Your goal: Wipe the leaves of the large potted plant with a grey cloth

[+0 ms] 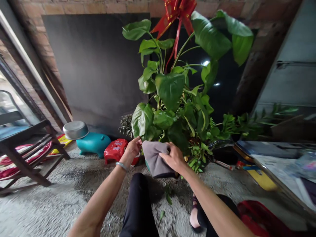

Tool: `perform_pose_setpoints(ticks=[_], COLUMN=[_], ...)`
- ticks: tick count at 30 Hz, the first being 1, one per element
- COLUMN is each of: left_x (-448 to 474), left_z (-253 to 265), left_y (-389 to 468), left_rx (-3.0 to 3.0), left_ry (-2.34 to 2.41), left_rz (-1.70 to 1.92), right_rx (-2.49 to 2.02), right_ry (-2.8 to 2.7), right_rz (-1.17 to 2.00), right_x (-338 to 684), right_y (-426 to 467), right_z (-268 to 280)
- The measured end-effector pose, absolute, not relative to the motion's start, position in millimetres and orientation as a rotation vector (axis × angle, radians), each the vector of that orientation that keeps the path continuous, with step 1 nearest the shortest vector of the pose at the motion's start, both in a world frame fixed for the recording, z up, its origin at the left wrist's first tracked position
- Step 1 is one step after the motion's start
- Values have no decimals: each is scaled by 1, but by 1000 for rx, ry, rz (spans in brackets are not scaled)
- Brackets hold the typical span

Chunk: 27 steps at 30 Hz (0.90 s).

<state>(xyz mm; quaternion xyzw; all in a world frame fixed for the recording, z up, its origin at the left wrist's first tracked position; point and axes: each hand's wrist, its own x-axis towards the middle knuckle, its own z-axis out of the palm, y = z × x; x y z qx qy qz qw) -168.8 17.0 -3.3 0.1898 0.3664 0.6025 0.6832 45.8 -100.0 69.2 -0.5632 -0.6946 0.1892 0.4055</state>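
A tall potted plant (170, 90) with broad green leaves rises in front of me, a red ribbon bow (176, 14) at its top. My left hand (134, 146) pinches the lower tip of a large glossy leaf (142, 120). A bracelet circles that wrist. Bunched in my right hand (174, 158) is a grey-brown cloth (155, 159), which hangs down below the foliage. The cloth hides most of a greenish pot behind it.
To the left stand a red plastic stool (116, 149), a teal animal-shaped seat (93, 144) with a metal basin (75, 130) on it, and a wooden chair (29, 158). A cluttered table (266, 158) is at right. Fallen leaves (168, 197) lie on the concrete floor.
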Motion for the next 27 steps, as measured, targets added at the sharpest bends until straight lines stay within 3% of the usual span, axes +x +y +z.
perform_pose_setpoints(ticks=[3,7,9,13,16,24,27], left_x=[-182,-176,-166,-141,-118,-68,-56], left_z=[1,11,10,-5,-9,41,52], left_y=[10,5,1,-17,-32,-1,19], left_rx=[415,397,399,478,639,697,648], left_ry=[907,932,939,993,1033,954,913], left_rz=[1383,1388,1384,1240,1123,1486,1526], right_rx=[-1279,-1242,-1431,-1809,-1726,-1250,-1198], right_ry=[-1604,-1287,-1217,-1422,-1490,-1295,-1322], right_rz=[484,-55,-165,112,257,85,78], right_x=[88,142,161,176,177,153,130], right_y=[-118,-95,-80,-89,-117,-118,-106], right_z=[87,149,152,89,51,125,126])
